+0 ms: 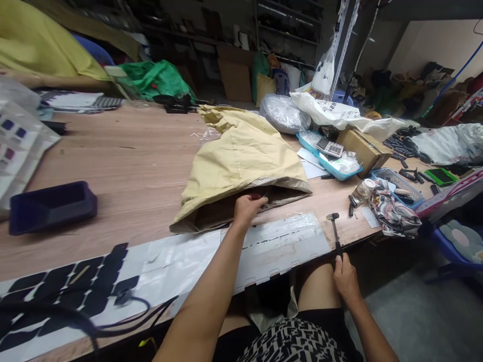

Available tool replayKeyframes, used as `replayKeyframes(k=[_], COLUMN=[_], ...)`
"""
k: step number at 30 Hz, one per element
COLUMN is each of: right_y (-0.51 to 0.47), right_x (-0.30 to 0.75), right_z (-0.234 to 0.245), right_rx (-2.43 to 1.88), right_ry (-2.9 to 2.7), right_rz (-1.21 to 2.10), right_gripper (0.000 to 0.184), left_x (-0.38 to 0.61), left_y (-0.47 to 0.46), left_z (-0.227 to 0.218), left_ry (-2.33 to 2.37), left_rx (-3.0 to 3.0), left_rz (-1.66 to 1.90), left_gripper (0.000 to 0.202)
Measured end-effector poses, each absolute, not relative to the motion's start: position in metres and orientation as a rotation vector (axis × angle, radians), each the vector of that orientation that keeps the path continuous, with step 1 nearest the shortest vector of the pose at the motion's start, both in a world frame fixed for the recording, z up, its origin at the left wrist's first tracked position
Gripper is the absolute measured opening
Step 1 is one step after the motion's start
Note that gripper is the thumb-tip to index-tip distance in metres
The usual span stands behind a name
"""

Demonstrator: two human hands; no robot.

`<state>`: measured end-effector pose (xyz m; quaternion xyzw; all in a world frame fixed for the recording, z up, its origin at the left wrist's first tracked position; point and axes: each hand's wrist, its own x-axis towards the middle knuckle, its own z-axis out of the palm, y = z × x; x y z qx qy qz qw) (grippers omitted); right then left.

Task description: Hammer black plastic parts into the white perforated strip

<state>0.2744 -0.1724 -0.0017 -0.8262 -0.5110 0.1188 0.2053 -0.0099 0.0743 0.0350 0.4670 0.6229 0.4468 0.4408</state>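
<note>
My left hand [248, 208] is at the mouth of a pale yellow cloth sack [241, 151] that lies on the table with its opening towards me. Its thumb and fingers are pinched together at the dark opening; a small dark thing may be between them, too small to name. Below that hand is a flat white plastic-covered board [283, 246] along the table's front edge. My right hand [346, 276] is closed around the black handle of a small hammer [335, 229], its head raised over the table edge.
Rows of black pieces [83, 274] lie at front left, with dark cables [86, 322] across them. A dark blue tray [53, 207] is at left. Blue trays with a calculator [329, 147], a cardboard box [364, 147] and a blue basket [400, 186] stand right. Another person's arm [71, 81] shows far left.
</note>
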Motion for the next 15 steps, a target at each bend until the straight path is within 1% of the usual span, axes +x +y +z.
replayKeyframes(k=[3, 7, 10, 15], right_y=[-0.172, -0.172, -0.172, -0.176], right_x=[0.274, 0.275, 0.274, 0.257], right_z=[-0.001, 0.004, 0.011, 0.026], right_rx=[-2.314, -2.309, -2.253, -2.097], right_ry=[-1.421, -1.420, -1.404, -1.458], right_rz=[0.332, 0.340, 0.363, 0.445], right_gripper=[0.038, 0.037, 0.038, 0.042], left_x=[-0.018, -0.017, -0.013, -0.012], left_y=[0.025, -0.026, -0.041, -0.040], left_z=[0.032, 0.021, 0.014, 0.007], left_ry=[1.321, 1.330, 1.321, 1.320], left_rx=[1.367, 1.726, 1.894, 1.984], left_rz=[0.952, 0.772, 0.785, 0.811], left_gripper=[0.033, 0.021, 0.017, 0.019])
